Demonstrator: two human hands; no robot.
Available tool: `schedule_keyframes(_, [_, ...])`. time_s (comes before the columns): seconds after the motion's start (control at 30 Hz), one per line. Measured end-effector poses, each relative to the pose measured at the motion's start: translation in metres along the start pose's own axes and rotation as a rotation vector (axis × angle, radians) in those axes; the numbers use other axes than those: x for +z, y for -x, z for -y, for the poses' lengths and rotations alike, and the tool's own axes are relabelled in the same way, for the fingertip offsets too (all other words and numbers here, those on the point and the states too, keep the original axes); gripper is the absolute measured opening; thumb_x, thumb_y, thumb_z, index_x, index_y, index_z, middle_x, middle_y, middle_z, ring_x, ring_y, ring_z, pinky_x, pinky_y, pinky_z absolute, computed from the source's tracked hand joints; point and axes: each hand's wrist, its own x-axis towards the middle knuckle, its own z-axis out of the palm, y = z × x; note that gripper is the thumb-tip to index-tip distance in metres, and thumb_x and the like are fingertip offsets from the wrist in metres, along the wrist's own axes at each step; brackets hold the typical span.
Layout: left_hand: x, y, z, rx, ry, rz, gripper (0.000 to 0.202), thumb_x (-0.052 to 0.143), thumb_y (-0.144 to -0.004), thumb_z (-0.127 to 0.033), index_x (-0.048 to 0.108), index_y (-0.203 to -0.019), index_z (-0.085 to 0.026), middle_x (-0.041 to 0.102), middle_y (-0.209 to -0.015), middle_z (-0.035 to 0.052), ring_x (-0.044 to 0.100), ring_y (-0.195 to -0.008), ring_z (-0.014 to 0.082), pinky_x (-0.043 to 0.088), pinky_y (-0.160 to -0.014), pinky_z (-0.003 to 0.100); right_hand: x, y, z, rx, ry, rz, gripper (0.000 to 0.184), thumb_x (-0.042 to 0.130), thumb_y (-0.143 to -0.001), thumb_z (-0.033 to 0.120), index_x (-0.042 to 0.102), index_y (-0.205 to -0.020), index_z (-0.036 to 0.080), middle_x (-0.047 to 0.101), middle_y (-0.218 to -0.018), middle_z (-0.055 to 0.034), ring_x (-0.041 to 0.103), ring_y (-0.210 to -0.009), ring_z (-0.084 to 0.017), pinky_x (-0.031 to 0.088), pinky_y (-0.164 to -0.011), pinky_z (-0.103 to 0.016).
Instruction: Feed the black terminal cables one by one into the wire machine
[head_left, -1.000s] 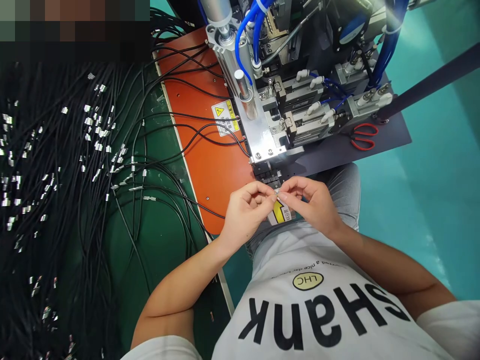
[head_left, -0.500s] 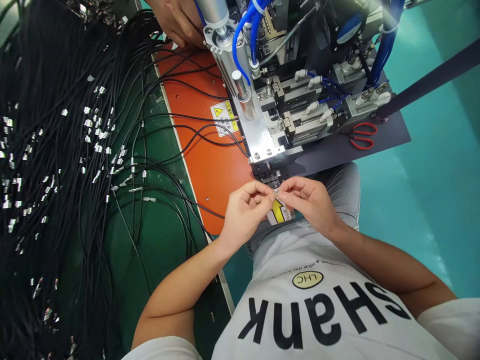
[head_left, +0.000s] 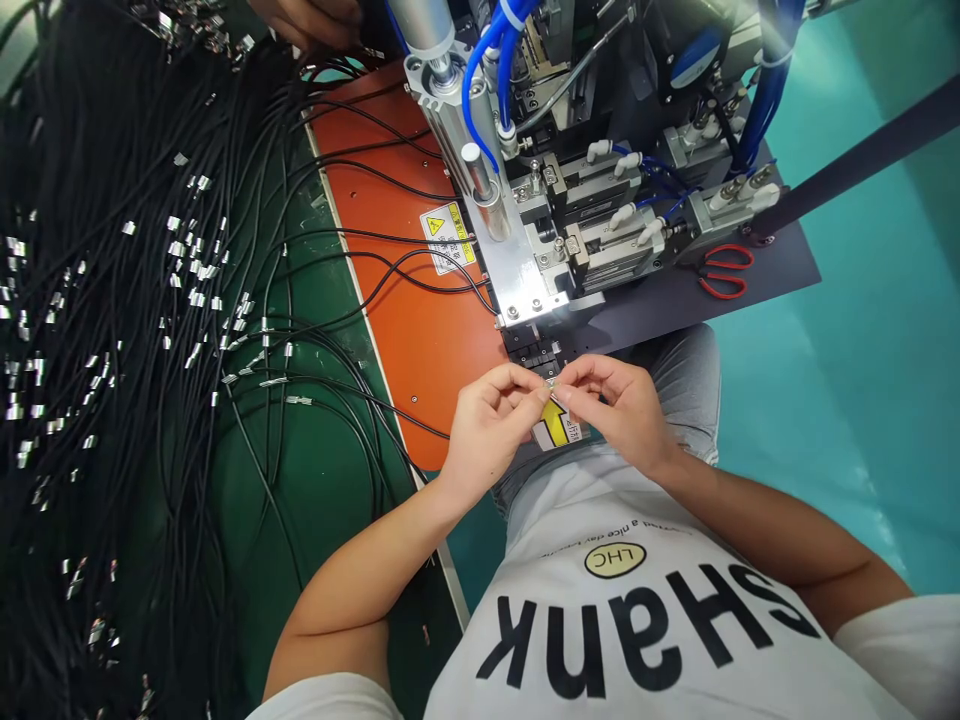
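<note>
My left hand [head_left: 491, 425] and my right hand [head_left: 619, 412] meet fingertip to fingertip just in front of the machine. Between them, pinched by thumbs and index fingers, is a small silvery metal connector [head_left: 551, 382], mostly covered by the fingertips. A black cable [head_left: 424, 427] runs from the left towards my left hand and goes out of sight behind it. Below the fingers shows a label with a yellow arrow [head_left: 555, 425]. Close beyond my fingertips are dark fixture blocks [head_left: 536, 352] at the machine's near end.
The metal machine [head_left: 517, 270] with blue air hoses stands ahead on an orange plate [head_left: 442, 350], black cables crossing it. Red-handled scissors [head_left: 726, 272] lie at right. A large heap of cables with silvery ends [head_left: 199, 260] covers the green bench [head_left: 322, 520]. Another person's hand [head_left: 315, 20] is at the top.
The other person's hand at the top has moved away to the upper left and is blurred. My own hands stay almost in place, still pinching the connector.
</note>
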Motion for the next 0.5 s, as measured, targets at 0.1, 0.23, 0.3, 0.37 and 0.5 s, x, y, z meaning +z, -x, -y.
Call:
schedule_keyframes(0.1, [-0.0003, -0.0005, 0.0010, -0.002, 0.006, 0.007, 0.023, 0.071, -0.085, -0.038, 0.062, -0.084, -0.017, 0.047, -0.057, -0.0058, 0.041, -0.050, 0.0049, 0.039, -0.047, 0.017, 0.0020, 0.0020, -0.0009, -0.052, 0.045, -0.034, 0.005, 0.069, -0.083, 0.023, 0.068, -0.082, 0.018, 0.065, -0.071, 0.0008, 0.056, -0.061, -0.011, 0.041, -0.058, -0.026])
schedule_keyframes(0.23, [-0.0003, -0.0004, 0.0029, -0.006, 0.036, 0.029, 0.021, 0.069, -0.086, -0.036, 0.061, -0.083, -0.017, 0.048, -0.058, -0.0057, 0.040, -0.051, 0.0043, 0.037, -0.048, 0.017, 0.0043, 0.0039, -0.0027, -0.191, 0.110, -0.097, 0.002, 0.069, -0.081, 0.017, 0.068, -0.080, 0.019, 0.065, -0.077, 0.0002, 0.057, -0.067, -0.012, 0.042, -0.062, -0.027])
schedule_keyframes(0.3, [0.0003, -0.0001, 0.0038, 0.005, 0.050, 0.042, 0.020, 0.069, -0.087, -0.035, 0.060, -0.082, -0.017, 0.047, -0.057, -0.0060, 0.040, -0.051, 0.0041, 0.036, -0.049, 0.017, 0.0042, 0.0036, -0.0046, -0.167, 0.074, -0.091, 0.003, 0.070, -0.080, 0.018, 0.068, -0.079, 0.019, 0.064, -0.076, 0.0006, 0.056, -0.066, -0.012, 0.042, -0.061, -0.027])
schedule_keyframes(0.37, [0.0008, 0.0003, 0.0042, 0.020, 0.056, 0.047, 0.020, 0.069, -0.087, -0.035, 0.061, -0.083, -0.017, 0.047, -0.056, -0.0063, 0.040, -0.051, 0.0043, 0.035, -0.049, 0.017, 0.0028, 0.0021, -0.0070, -0.045, -0.059, -0.051, 0.004, 0.070, -0.081, 0.021, 0.067, -0.079, 0.020, 0.060, -0.067, 0.0027, 0.053, -0.060, -0.011, 0.040, -0.057, -0.026])
schedule_keyframes(0.5, [0.0005, 0.0009, 0.0023, 0.001, 0.048, 0.030, 0.021, 0.070, -0.086, -0.035, 0.061, -0.082, -0.017, 0.047, -0.056, -0.0062, 0.040, -0.051, 0.0046, 0.037, -0.049, 0.017, -0.0027, -0.0013, -0.0098, 0.105, -0.262, -0.022, 0.007, 0.068, -0.084, 0.026, 0.066, -0.081, 0.021, 0.052, -0.056, 0.0057, 0.046, -0.054, -0.010, 0.038, -0.053, -0.025])
